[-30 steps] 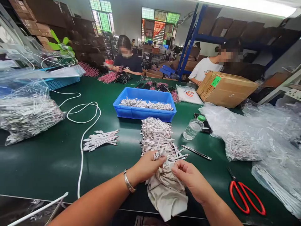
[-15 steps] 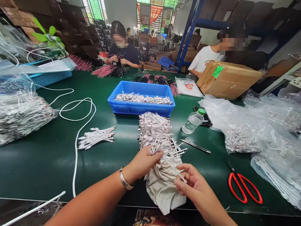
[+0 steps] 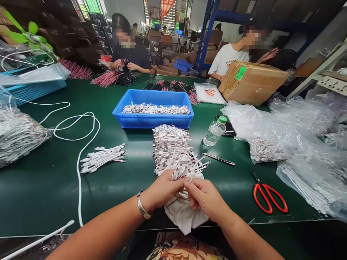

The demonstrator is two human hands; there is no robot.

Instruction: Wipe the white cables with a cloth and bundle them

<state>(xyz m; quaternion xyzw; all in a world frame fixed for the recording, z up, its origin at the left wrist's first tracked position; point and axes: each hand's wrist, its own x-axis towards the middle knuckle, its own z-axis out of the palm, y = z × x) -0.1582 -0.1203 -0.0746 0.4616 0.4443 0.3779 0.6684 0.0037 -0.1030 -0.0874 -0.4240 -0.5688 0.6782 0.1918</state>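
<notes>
- White paper strips lay in a long heap on the green table, running from just below the blue tray down to my hands.
- My left hand was closed on a bunch of the strips at the near end of the heap, its fingers curled tight.
- My right hand was closed narrow just beside it; I could not tell exactly what its fingers pinched.
- A crumpled beige cloth lay under both hands, touching them.
- I judged the step in hand to be working a small bunch of strips between both hands over the cloth.
- The next move, as I judged it, called for easing the hands apart enough to free that bunch.
- To the right of the heap lay a slim knife, with red scissors farther right, near the lower right of the frame.
</notes>
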